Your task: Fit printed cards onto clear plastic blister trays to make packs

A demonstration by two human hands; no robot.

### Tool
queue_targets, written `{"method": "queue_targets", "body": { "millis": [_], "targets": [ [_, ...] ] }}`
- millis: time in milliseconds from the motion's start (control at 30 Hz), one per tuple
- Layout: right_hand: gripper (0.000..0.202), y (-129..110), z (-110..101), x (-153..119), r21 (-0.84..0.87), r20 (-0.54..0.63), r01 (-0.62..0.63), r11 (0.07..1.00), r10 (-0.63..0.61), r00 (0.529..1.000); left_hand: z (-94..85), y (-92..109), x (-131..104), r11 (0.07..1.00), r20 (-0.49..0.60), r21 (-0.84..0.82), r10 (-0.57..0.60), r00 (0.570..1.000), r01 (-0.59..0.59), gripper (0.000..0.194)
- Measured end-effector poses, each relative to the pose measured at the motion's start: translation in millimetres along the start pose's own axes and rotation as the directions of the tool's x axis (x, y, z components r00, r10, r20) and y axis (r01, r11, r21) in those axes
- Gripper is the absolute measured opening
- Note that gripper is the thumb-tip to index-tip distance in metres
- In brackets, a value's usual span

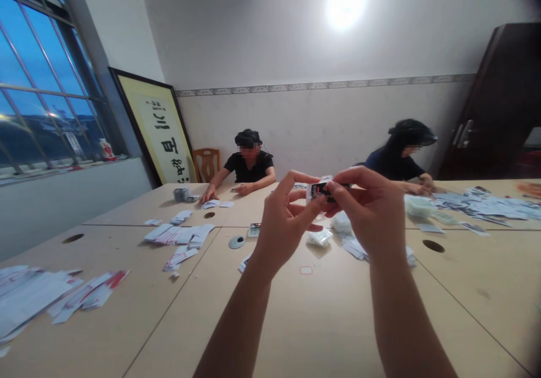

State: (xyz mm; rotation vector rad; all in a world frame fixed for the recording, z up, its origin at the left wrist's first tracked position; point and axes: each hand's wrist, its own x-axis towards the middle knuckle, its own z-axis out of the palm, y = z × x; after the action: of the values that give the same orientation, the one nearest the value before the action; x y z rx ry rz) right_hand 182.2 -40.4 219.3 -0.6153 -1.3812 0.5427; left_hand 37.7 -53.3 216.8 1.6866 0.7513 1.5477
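Both hands are raised over the table and meet at a small black printed card (pixel 318 190), with white or clear plastic showing around its edge. My left hand (pixel 284 214) pinches the card's left part between thumb and fingers. On the other side, my right hand (pixel 372 206) grips the right part, its thumb lying across the front. The fingers cover much of the card, so its full print is hidden. Below the hands on the table lie a clear plastic packet (pixel 319 237) and a stack of white cards (pixel 354 248), partly behind my right wrist.
White paper slips (pixel 180 234) and larger sheets (pixel 29 296) lie to the left. A loose card pile (pixel 486 203) and plastic sleeves (pixel 418 206) are at right. The table has round holes (pixel 433 246). Two people (pixel 252 167) sit across, handling cards.
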Motion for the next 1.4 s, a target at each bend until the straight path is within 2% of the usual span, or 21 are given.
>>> {"method": "queue_targets", "body": {
  "millis": [133, 300, 533, 700, 867, 1067, 1400],
  "targets": [
    [0.011, -0.3, 0.6, 0.9, 0.022, -0.008, -0.031, 0.999, 0.031, 0.999, -1.6, 2.1, 1.1, 1.0, 0.005, 0.008, -0.019, 1.0, 0.019, 0.031],
    [0.011, 1.4, -0.2, 3.3, 0.062, 0.035, -0.04, 0.997, 0.038, 0.999, -7.7, 3.3, 4.3, 1.0, 0.048, 0.012, -0.025, 0.999, 0.025, 0.032],
    [0.014, 1.3, -3.1, 3.9, 0.046, 0.043, -0.061, 0.997, 0.059, 0.997, -9.9, 6.5, 2.8, 0.997, 0.106, 0.012, -0.073, 0.992, 0.072, 0.033],
    [0.017, 1.7, -12.8, 7.5, 0.028, 0.129, -0.076, 0.997, 0.072, 0.989, -10.8, 4.7, 2.8, 0.997, 0.136, 0.009, -0.079, 0.988, 0.078, 0.031],
    [0.022, 7.5, -23.9, 12.9, -0.003, 0.223, -0.088, 0.996, 0.086, 0.971, -9.1, 0.4, 4.1, 0.995, 0.114, 0.026, -0.094, 0.989, 0.092, 0.035],
    [0.025, 13.1, -23.2, 16.0, -0.028, 0.229, -0.103, 0.994, 0.107, 0.968, -7.6, -0.4, 2.7, 0.99, 0.06, 0.118, -0.081, 0.995, 0.073, 0.036],
    [0.026, 12.2, -20.7, 16.3, -0.036, 0.195, -0.124, 0.992, 0.129, 0.972, -4.8, -1.7, 2.3, 0.981, 0.051, 0.189, -0.053, 0.997, 0.043, 0.033]
  ]
}}
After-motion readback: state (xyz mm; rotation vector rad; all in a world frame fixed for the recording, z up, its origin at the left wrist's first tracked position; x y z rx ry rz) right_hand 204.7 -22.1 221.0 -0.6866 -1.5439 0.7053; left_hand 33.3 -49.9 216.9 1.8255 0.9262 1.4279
